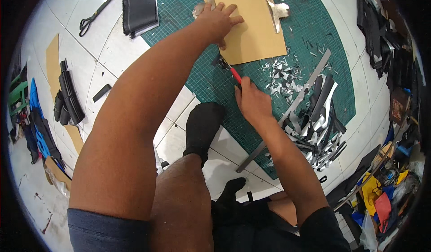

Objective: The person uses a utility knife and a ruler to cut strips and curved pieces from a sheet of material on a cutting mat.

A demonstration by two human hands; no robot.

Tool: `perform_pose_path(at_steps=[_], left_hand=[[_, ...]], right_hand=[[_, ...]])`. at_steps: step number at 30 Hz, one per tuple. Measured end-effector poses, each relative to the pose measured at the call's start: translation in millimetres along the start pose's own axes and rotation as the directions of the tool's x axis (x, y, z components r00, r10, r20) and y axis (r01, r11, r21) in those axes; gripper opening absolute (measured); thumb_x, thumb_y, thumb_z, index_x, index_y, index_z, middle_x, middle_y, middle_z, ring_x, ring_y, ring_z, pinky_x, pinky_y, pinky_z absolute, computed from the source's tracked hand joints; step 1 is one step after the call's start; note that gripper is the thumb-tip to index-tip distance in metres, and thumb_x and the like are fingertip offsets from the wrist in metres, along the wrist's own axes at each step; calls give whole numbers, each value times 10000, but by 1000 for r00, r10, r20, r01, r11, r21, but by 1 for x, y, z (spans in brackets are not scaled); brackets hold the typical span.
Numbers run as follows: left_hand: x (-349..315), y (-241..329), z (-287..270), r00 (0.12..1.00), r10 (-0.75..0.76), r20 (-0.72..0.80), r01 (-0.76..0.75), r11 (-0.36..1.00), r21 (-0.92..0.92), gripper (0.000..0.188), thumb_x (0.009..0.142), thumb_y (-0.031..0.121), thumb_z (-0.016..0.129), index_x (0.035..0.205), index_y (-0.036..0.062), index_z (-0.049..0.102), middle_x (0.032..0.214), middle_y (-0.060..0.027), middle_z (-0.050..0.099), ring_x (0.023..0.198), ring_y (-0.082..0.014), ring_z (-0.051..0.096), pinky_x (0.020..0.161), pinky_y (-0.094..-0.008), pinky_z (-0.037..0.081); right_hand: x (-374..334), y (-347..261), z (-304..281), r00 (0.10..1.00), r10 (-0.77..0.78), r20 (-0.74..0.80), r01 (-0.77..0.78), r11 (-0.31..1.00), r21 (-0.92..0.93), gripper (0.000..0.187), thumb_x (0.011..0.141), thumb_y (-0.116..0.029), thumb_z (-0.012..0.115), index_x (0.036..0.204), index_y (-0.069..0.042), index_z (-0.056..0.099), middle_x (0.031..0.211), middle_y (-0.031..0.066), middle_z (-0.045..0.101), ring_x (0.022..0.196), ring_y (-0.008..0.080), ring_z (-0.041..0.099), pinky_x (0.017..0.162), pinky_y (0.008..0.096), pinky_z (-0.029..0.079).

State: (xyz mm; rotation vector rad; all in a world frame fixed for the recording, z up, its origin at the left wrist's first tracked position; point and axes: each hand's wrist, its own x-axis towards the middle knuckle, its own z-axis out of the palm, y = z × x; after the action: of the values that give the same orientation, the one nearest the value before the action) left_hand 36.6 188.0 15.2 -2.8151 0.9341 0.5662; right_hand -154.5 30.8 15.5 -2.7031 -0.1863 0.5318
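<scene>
A tan cardboard sheet (251,18) lies on a green cutting mat (314,9) with gridlines. My left hand (218,22) presses on its left side, fingers spread. A metal bulldog clip (209,3) sits beside those fingers, partly hidden by them; another bulldog clip (277,12) grips the sheet's right edge. Close to the near left corner of the sheet, my right hand (254,98) is closed around a red-handled tool (235,75). Its dark metal head points at a small dark scrap (217,61); the exact kind of tool is too small to tell.
Black and silver offcuts (321,126) are heaped on the mat's right, by a long metal ruler (310,82). Small clippings (283,74) lie near the sheet. Black scissors (96,16), folded black fabric (140,7) and black rolls (69,97) rest on the tiles. My socked foot (204,126) touches the mat's edge.
</scene>
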Motion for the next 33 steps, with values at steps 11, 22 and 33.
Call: perform_pose_path(at_steps=[11, 22, 33], left_hand=[[2, -4, 4, 999, 26, -31, -26, 999, -27, 1044, 520, 334, 934, 1428, 320, 417, 1544, -99, 296, 1390, -360, 355, 1061, -593, 381], [-3, -9, 9, 987, 79, -139, -92, 992, -85, 935, 549, 287, 912, 1380, 272, 483, 1496, -125, 370, 1341, -347, 414, 1066, -545, 385], [-16, -64, 45, 790, -608, -78, 399, 607, -687, 554, 807, 446, 687, 1084, -31, 636, 1063, -267, 629, 1013, -426, 574, 886, -462, 480]], right_hand=[[-4, 13, -1, 1000, -25, 13, 27, 988, -150, 219, 946, -269, 563, 976, -81, 454, 802, 154, 644, 697, 338, 693, 600, 437, 567], [-60, 41, -31, 996, 62, -66, -58, 996, 64, 252, 939, -268, 588, 1028, -48, 505, 910, 175, 584, 784, 381, 636, 646, 468, 523], [-84, 38, 8, 866, 496, -66, -465, 846, 261, 416, 893, -327, 650, 1145, -36, 492, 992, 208, 590, 929, 405, 609, 780, 487, 491]])
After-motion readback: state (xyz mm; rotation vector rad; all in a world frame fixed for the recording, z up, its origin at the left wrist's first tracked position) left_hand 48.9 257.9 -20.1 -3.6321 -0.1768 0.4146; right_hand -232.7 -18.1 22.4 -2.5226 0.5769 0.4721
